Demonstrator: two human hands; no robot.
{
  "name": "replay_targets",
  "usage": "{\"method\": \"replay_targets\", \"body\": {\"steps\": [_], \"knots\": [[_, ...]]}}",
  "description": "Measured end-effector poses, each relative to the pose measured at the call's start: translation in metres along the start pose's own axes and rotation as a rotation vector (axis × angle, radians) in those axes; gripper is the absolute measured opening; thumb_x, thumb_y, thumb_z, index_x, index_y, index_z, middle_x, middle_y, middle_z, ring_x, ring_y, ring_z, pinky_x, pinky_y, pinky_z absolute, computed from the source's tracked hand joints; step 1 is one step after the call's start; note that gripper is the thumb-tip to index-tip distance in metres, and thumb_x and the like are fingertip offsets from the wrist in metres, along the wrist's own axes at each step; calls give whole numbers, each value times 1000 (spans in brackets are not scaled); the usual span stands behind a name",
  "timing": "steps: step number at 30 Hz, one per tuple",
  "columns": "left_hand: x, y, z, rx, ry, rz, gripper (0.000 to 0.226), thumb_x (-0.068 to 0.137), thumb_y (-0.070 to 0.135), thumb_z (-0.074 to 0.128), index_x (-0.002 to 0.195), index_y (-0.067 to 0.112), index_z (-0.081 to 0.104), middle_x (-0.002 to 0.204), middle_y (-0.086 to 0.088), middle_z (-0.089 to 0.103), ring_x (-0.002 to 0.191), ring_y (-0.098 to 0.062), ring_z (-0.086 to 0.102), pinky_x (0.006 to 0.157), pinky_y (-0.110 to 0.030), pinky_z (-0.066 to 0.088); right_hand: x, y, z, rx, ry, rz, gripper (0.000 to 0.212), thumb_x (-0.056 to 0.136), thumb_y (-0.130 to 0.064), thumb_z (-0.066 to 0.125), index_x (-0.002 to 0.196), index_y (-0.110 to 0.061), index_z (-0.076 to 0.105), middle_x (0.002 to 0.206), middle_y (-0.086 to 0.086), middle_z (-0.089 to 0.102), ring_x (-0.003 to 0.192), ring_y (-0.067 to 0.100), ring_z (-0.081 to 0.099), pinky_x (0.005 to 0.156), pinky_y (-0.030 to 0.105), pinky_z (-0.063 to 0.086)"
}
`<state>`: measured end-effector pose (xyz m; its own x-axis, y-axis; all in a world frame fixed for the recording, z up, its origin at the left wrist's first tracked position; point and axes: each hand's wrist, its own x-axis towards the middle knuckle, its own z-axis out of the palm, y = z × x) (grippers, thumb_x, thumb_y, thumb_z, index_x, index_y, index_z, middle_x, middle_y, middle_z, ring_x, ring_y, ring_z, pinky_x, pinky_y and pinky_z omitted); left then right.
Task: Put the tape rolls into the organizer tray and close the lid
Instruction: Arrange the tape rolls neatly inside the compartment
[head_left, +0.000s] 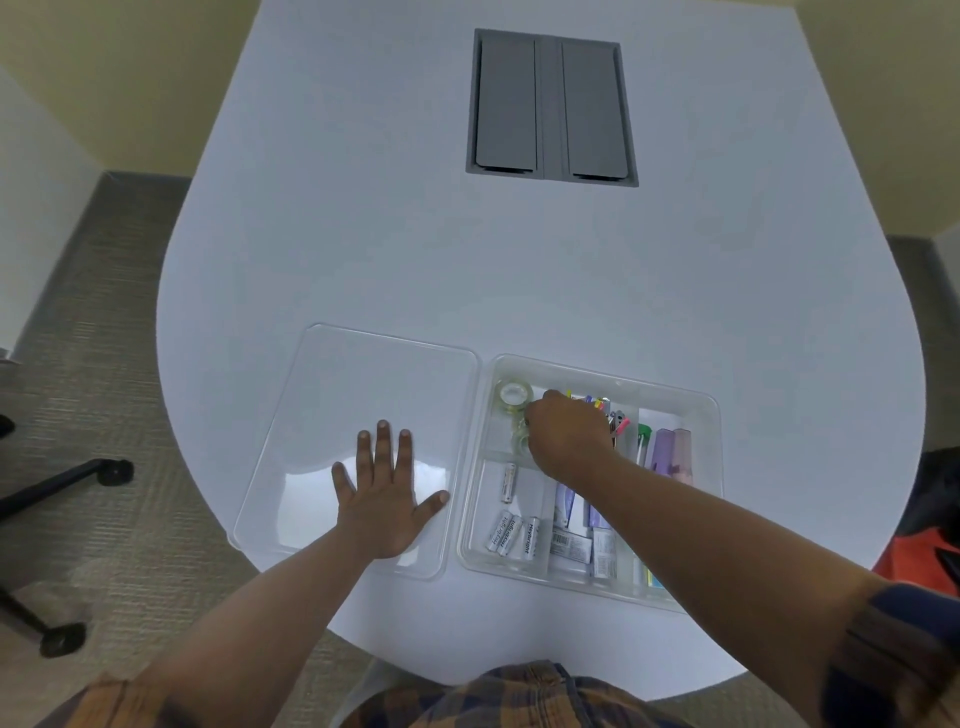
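A clear organizer tray sits on the white table at the right, holding batteries, pens and small packs. In its far-left compartment lies a clear tape roll. A second clear tape roll sits just nearer in that compartment, with the fingers of my right hand curled down on it. The clear lid lies flat on the table to the left of the tray. My left hand rests flat on the lid, fingers spread, holding nothing.
A grey cable hatch is set into the table farther back. Several white batteries lie in the tray's near-left compartment. A black chair base stands on the carpet at left. An orange and black object sits at the right edge.
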<state>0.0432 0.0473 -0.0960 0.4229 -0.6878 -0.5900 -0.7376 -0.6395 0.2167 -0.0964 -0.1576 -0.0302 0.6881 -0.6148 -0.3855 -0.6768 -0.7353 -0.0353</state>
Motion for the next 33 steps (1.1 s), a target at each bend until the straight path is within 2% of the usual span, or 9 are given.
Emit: {"method": "replay_targets", "body": {"steps": [4, 8, 12, 16, 20, 25, 28, 33], "knots": [[0, 1, -2, 12, -13, -5, 98, 66, 86, -4, 131, 25, -43, 135, 2, -56, 130, -22, -45, 110, -64, -7, -2, 1, 1, 11, 20, -13, 23, 83, -13, 53, 102, -15, 65, 101, 8, 58, 88, 33, 64, 61, 34, 41], [0, 1, -3, 3, -21, -3, 97, 72, 85, 4, 132, 25, -42, 134, 3, -55, 137, -26, -39, 110, -64, -7, -1, 0, -1, 29, 68, -4, 26, 82, -10, 51, 104, -17, 64, 100, 7, 62, 88, 32, 65, 60, 32, 40], [0, 2, -3, 5, -22, -6, 97, 72, 85, 4, 133, 24, -41, 134, 4, -55, 139, -27, -37, 111, -63, -7, 1, -3, -6, -70, 121, 20, 24, 74, -3, 56, 93, -15, 65, 90, 6, 64, 82, 31, 65, 58, 32, 34], [0, 1, -2, 17, -21, -10, 100, 66, 87, -2, 135, 25, -39, 138, 2, -52, 139, -28, -35, 111, -63, -6, 5, -1, -8, -116, 90, 27, 21, 75, -4, 55, 89, -15, 65, 85, 7, 67, 78, 30, 66, 56, 32, 35], [1, 1, 0, 16, -13, -14, 99, 68, 86, 0, 135, 26, -39, 139, 2, -52, 140, -28, -35, 111, -63, -5, 8, 5, 0, -27, 43, 38, 21, 80, -8, 53, 97, -15, 64, 97, 9, 67, 89, 33, 65, 62, 32, 38], [2, 1, 1, 25, 1, -14, 97, 77, 83, 11, 139, 25, -36, 140, 2, -50, 140, -28, -34, 111, -63, -5, 6, 11, 8, 89, 4, 29, 28, 83, -19, 54, 110, -17, 60, 103, 10, 66, 92, 34, 64, 67, 34, 45], [1, 2, 2, 28, 16, -12, 96, 80, 81, 15, 144, 25, -29, 141, 1, -48, 141, -29, -32, 111, -63, -4, 4, 12, 8, 116, -16, 51, 28, 81, -18, 54, 108, -16, 61, 103, 10, 66, 92, 34, 64, 71, 36, 51], [2, 1, 4, 34, 25, -14, 96, 80, 81, 15, 145, 25, -28, 146, -1, -44, 141, -29, -31, 111, -63, -3, 2, 11, 3, 137, -68, 42, 28, 79, -15, 54, 107, -15, 61, 105, 10, 65, 94, 34, 63, 71, 35, 50]]}}
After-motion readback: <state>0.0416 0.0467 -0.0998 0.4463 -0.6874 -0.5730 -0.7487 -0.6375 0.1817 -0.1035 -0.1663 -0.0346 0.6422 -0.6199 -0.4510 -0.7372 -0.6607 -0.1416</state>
